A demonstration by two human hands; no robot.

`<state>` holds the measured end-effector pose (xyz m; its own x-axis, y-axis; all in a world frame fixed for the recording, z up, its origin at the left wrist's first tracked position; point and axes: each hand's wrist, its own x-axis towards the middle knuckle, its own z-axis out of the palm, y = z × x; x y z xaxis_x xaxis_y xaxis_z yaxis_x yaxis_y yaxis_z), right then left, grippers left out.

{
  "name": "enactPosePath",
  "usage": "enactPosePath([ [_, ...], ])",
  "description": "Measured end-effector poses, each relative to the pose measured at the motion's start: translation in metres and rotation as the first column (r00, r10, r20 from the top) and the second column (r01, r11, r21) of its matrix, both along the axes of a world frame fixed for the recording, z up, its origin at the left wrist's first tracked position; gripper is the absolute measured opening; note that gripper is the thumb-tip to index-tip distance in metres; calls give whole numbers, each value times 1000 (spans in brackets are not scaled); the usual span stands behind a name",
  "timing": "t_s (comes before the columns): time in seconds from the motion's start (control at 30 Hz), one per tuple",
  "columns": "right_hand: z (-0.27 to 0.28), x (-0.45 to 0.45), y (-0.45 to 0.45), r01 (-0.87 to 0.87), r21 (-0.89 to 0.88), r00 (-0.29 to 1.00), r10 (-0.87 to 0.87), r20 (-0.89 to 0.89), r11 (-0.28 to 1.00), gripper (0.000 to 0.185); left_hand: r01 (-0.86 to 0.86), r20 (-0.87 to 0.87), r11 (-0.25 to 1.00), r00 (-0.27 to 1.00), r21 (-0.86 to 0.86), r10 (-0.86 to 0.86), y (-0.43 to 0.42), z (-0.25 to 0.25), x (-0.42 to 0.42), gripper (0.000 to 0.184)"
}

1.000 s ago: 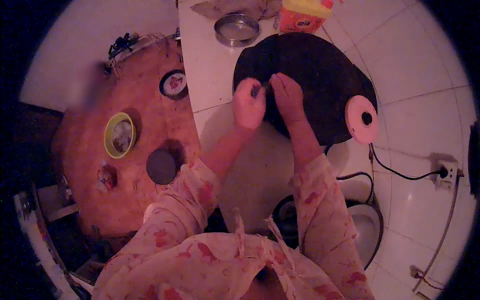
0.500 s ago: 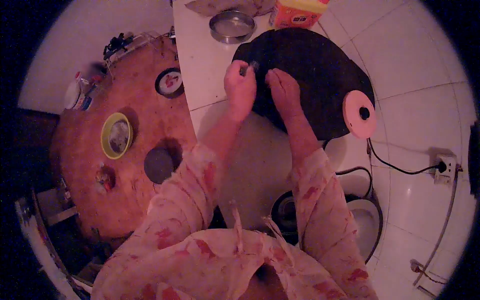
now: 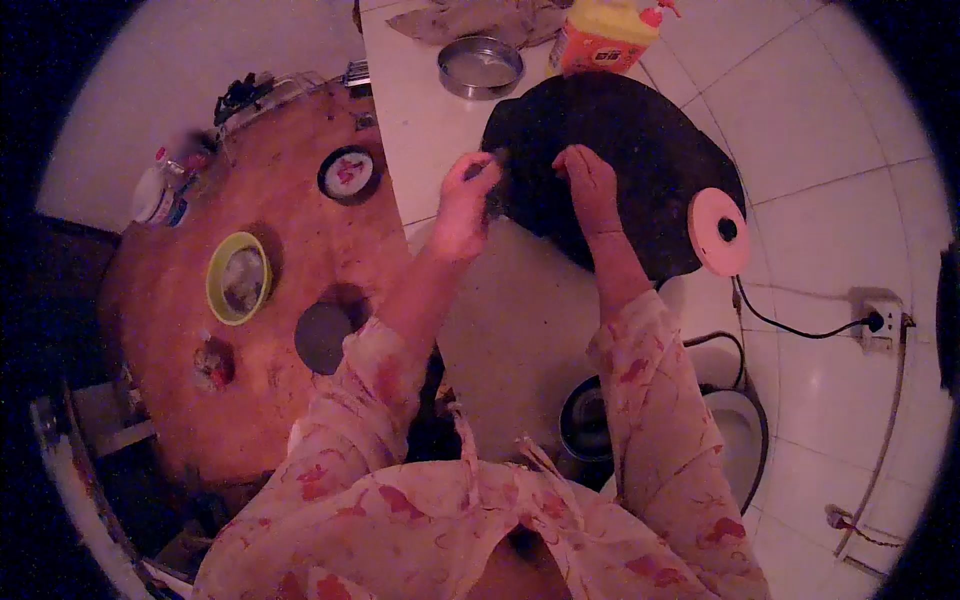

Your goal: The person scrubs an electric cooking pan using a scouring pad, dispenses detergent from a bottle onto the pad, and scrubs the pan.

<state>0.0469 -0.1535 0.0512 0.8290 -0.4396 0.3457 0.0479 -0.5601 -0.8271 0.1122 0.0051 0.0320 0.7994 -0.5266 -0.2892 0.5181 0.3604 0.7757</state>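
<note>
A large dark round appliance (image 3: pixel 640 150) with a pink disc (image 3: pixel 719 231) at its right edge lies on the pale counter (image 3: pixel 520 320). My left hand (image 3: pixel 466 205) is curled closed at the dark surface's left edge; a small dark thing shows in its fist, too blurred to name. Over the dark surface is my right hand (image 3: pixel 590 187), its fingers pinched together, and whatever they may hold is too small to see. A gap separates the two hands.
Behind stand a round metal tin (image 3: pixel 481 68) and a yellow-orange pump bottle (image 3: pixel 606 38). A yellow basin (image 3: pixel 239 279), a plate (image 3: pixel 348 174) and a dark round stool (image 3: pixel 323 338) are at the left. A cord (image 3: pixel 800 325) runs to the wall socket (image 3: pixel 880 325).
My left hand has moved left, away from my right hand, to the edge of the dark surface. My right hand stays pinched. The view has shifted slightly.
</note>
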Motion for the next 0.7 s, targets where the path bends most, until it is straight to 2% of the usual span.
enactPosePath([
  [0.03,0,0,-2,-2,5,1000,2,18,1000,25,-14,159,993,987,114,-4,-14,3,-1,15],
  [0.07,0,0,-3,-6,13,999,6,34,1000,25,-13,157,993,988,115,-5,-26,2,-4,15],
  [0.1,-1,-1,-3,-5,11,999,5,34,1000,25,-198,579,958,814,209,42,-39,-6,-7,13],
  [0.13,-1,-3,-4,41,-50,999,-39,29,998,26,-404,885,892,466,202,11,-48,-10,-12,11],
  [0.17,-1,-2,-3,81,-108,997,-79,26,991,26,-413,888,889,459,199,14,-50,-14,-15,11],
  [0.2,-2,-1,-6,70,-104,997,-66,37,992,26,-414,913,878,405,239,-57,-49,-15,-19,14],
  [0.23,-6,-2,-10,37,-194,997,-25,67,980,27,-421,928,862,348,282,-134,-42,-19,-23,16],
  [0.27,-10,-1,-11,3,-283,995,24,94,959,28,-325,902,865,336,383,-273,-32,-26,-28,16],
  [0.3,-14,4,-7,33,-302,996,-6,91,953,27,-234,865,849,306,474,-398,-16,-25,-25,16],
  [0.33,-13,4,-6,53,-318,993,-17,115,947,26,-69,751,890,567,452,-338,0,-13,-33,17],
  [0.37,-14,6,-6,74,-333,990,-29,139,940,25,93,560,926,773,366,-299,13,-1,-42,18],
  [0.43,-9,4,-4,71,-88,996,-76,-53,994,23,146,209,957,957,251,-201,43,12,-44,17],
  [0.47,-9,4,-6,57,-86,997,-61,-45,995,23,130,217,959,958,253,-187,58,16,-43,17],
  [0.53,-16,4,-12,47,-518,996,-2,88,854,21,121,-35,988,992,99,-118,94,23,-43,17],
  [0.57,-16,2,-12,17,-387,997,12,73,922,21,90,-45,990,995,113,-86,111,0,-41,17],
  [0.6,-11,1,-8,-4,-252,998,20,61,968,21,-2,221,985,975,172,-36,129,-44,-33,18],
  [0.67,-5,2,-7,17,-398,998,-39,-47,917,19,-113,457,969,890,218,1,162,-56,-23,19],
  [0.7,-24,0,-23,29,-342,1000,-28,6,939,19,-54,110,999,992,-5,54,178,-35,-22,21],
])
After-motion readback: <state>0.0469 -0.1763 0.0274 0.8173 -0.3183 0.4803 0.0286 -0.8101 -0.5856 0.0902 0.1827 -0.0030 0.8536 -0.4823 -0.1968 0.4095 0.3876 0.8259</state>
